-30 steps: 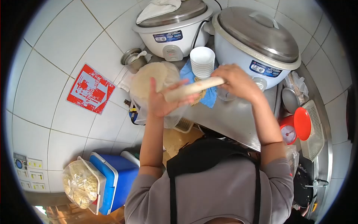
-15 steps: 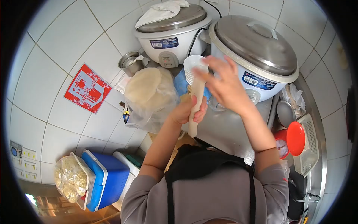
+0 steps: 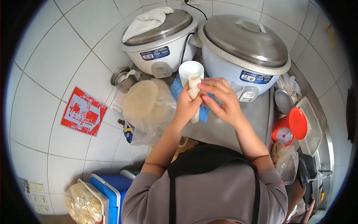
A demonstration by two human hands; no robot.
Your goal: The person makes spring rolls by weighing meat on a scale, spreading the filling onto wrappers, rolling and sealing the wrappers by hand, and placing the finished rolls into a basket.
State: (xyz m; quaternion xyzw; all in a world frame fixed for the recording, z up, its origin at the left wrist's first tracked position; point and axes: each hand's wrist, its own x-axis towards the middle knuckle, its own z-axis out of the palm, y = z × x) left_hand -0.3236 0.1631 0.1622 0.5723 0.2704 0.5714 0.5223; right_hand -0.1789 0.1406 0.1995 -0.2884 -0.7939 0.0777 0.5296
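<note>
Pale roll (image 3: 193,92) is mid-view b/w both hands, over the steel counter (image 3: 242,121), w/ stacked white cups (image 3: 187,68) just beyond. L to R: round pale sheets (image 3: 146,98), stacked, clear plastic (image 3: 147,131) bunched at their near edge; left hand (image 3: 185,105), clamped around the roll; right hand (image 3: 225,100), fingertips at roll's upper part, thumb apart from the raised fingers, can't tell if pinching. To work the edge well, I'd say: L hand snug & even, no hard squeeze (thin skin could prob. split); R fingertips smooth the loose edge flat, light pressure, no gaps. Looks: roll's long, slim, off-white; upper end blunt, w/ a folded flap across it by L thumb; lower end pokes out below L hand. Middle's partly hidden by fingers; can't see inside.
</note>
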